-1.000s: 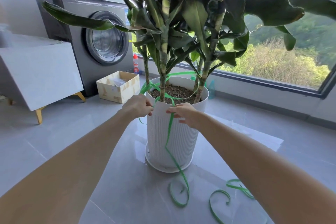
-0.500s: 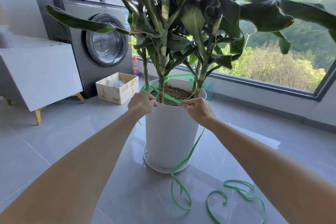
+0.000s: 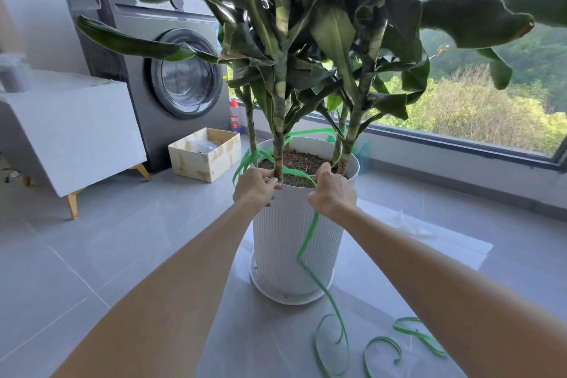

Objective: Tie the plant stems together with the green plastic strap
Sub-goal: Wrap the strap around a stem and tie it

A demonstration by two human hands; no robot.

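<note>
A tall plant with several mottled green stems (image 3: 279, 120) grows from soil in a white ribbed pot (image 3: 294, 242). A green plastic strap (image 3: 307, 238) loops around the stems just above the pot rim, then trails down the pot front and curls on the floor. My left hand (image 3: 256, 186) pinches the strap at the near rim, beside the front stem. My right hand (image 3: 331, 190) grips the strap at the rim near the right stems, and the loose tail hangs from under it.
A grey washing machine (image 3: 171, 70) stands at the back left, with a white cabinet (image 3: 70, 129) on yellow legs beside it. A small open box (image 3: 204, 153) and a red-capped bottle (image 3: 234, 116) sit behind the pot. A large window (image 3: 478, 107) runs along the right.
Both hands rose from the pot's front to its rim. The right hand moved right toward the right stems, drawing the strap across the soil and shifting the hanging tail to the right.
</note>
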